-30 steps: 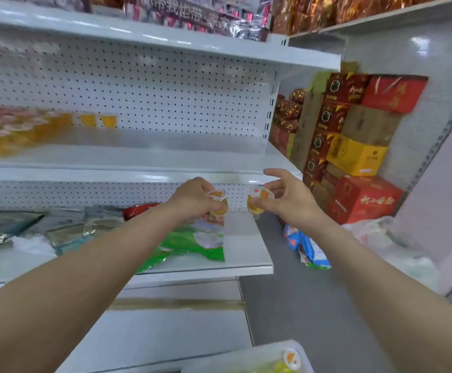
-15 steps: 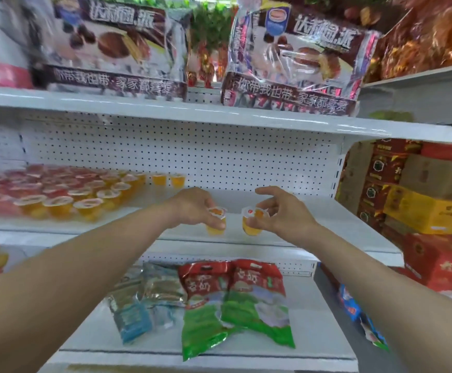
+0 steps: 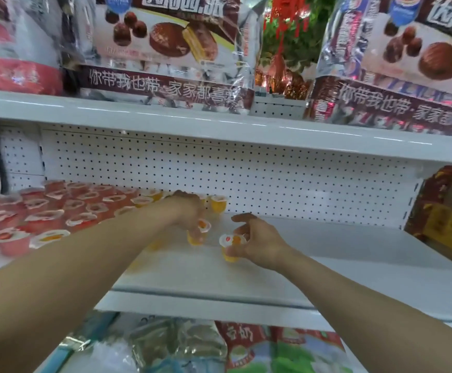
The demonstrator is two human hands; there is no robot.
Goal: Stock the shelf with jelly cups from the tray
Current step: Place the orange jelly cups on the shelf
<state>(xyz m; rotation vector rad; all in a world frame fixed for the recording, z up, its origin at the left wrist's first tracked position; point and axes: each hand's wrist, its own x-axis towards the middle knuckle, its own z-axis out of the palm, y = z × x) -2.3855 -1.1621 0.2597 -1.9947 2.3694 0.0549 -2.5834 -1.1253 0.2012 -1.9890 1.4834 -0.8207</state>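
Both my hands reach over the white middle shelf (image 3: 327, 265). My left hand (image 3: 188, 212) grips a small orange jelly cup (image 3: 198, 234) from above, low over the shelf surface. My right hand (image 3: 257, 242) pinches a second orange jelly cup (image 3: 230, 247) with a white foil lid, a little nearer to me and to the right. Rows of red and orange jelly cups (image 3: 47, 219) fill the shelf's left part. One more orange cup (image 3: 218, 203) stands at the back by the pegboard. The tray is out of view.
A white pegboard back wall (image 3: 246, 179) closes the shelf. The shelf above (image 3: 219, 125) carries large chocolate pie bags (image 3: 165, 49). Snack bags (image 3: 246, 348) lie on the lower shelf. Red and yellow boxes (image 3: 448, 219) stand at the right.
Both hands have moved forward and down onto the middle shelf with their cups. The view has tilted up, so the upper shelf bags fill the top.
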